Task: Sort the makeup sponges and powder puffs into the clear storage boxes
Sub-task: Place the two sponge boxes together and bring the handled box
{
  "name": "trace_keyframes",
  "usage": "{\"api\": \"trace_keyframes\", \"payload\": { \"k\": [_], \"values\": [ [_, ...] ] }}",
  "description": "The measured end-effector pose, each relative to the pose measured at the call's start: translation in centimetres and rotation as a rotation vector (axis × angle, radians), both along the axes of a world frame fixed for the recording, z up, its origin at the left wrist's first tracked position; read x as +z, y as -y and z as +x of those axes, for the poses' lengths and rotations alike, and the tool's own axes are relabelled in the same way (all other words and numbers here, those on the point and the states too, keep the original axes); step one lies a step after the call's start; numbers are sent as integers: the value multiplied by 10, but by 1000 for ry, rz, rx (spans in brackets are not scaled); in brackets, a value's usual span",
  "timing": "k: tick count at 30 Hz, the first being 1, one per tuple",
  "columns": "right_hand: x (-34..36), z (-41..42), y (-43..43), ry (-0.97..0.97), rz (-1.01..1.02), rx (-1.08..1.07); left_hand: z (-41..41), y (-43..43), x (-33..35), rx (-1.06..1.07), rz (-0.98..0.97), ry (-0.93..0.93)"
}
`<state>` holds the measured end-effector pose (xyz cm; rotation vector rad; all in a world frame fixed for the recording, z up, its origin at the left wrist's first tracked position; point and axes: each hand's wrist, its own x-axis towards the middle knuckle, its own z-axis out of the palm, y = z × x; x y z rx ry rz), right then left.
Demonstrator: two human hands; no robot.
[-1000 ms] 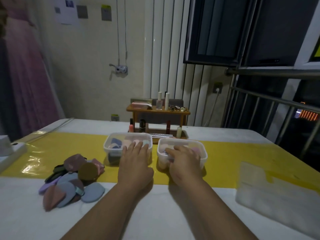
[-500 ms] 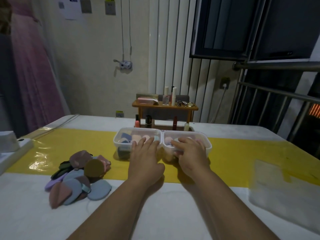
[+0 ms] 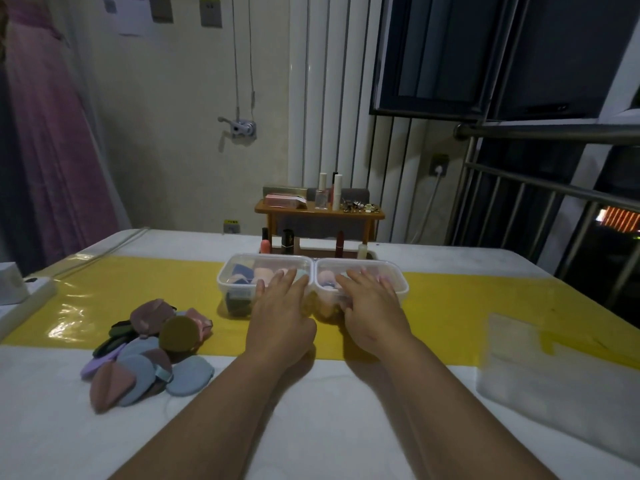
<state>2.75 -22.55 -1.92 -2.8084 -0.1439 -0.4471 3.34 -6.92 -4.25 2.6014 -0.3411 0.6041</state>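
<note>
Two clear storage boxes stand side by side and touching on the yellow strip. The left box [image 3: 235, 289] holds blue, pink and dark sponges; the right box [image 3: 398, 271] holds pink ones. My left hand [image 3: 280, 317] lies with straight fingers over the near right edge of the left box. My right hand [image 3: 372, 313] rests the same way on the near edge of the right box. A heap of powder puffs [image 3: 145, 351] in brown, blue, mauve and green lies on the table to the left, apart from both hands.
Behind the boxes stands a small wooden shelf [image 3: 318, 213] with bottles and lipsticks. Clear lids [image 3: 554, 382] lie at the right. A white box [image 3: 14, 285] sits at the left edge. A railing and window are at the far right.
The two boxes, apart a second ago, now touch; my hands have pushed them together and a little away from me. My fingers are straighter now.
</note>
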Motion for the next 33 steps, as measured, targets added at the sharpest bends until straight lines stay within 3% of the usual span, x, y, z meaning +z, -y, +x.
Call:
{"api": "trace_keyframes", "payload": {
  "k": [10,14,24,33],
  "values": [
    [35,-46,34,64,3,-154,-22,49,25,-137,-185,-19],
    [30,-77,64,57,-23,-240,-35,80,28,-258,-120,27],
    [29,-142,146,27,-7,-509,-69,157,20,-566,-86,-106],
    [32,-190,204,-93,49,-779,-88,207,17,-666,147,-39]
  ]
}}
